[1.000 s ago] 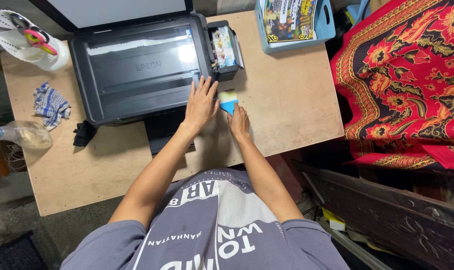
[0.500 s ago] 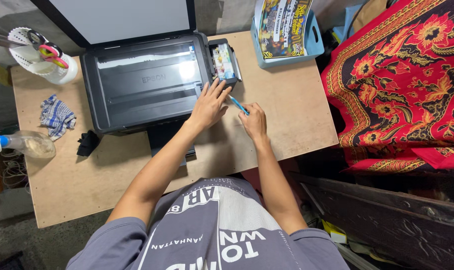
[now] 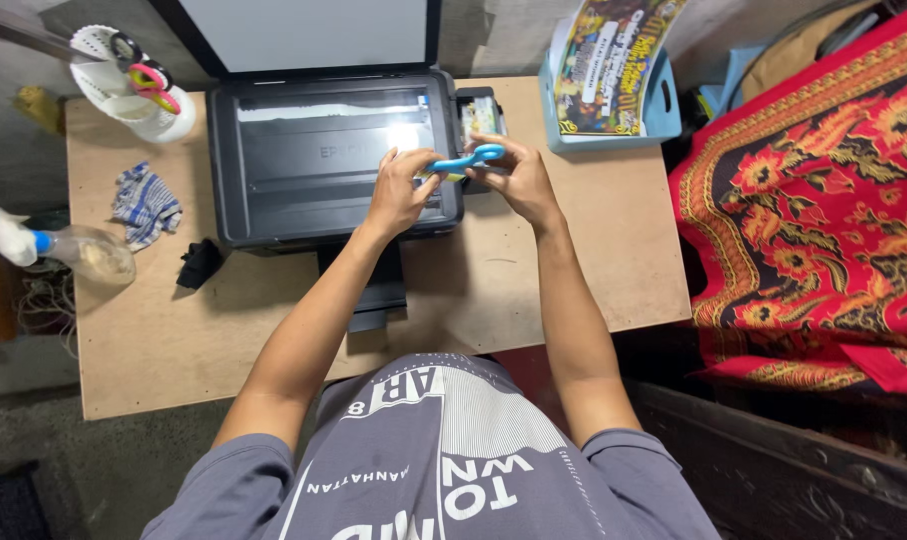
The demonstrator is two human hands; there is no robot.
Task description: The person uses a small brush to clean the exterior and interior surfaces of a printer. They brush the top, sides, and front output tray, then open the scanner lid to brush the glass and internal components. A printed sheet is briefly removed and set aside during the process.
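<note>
A slim blue tool is lying level above the front right corner of the black printer, bridging both hands. The left hand is pinching its left end, grip pressed together on it, while the right hand is pinching the right end at three o'clock from it. The printer is sitting on the wooden surface. At nine o'clock a checked rag is lying, and beyond it a clear bottle. At one o'clock a blue tray is holding printed sheets.
</note>
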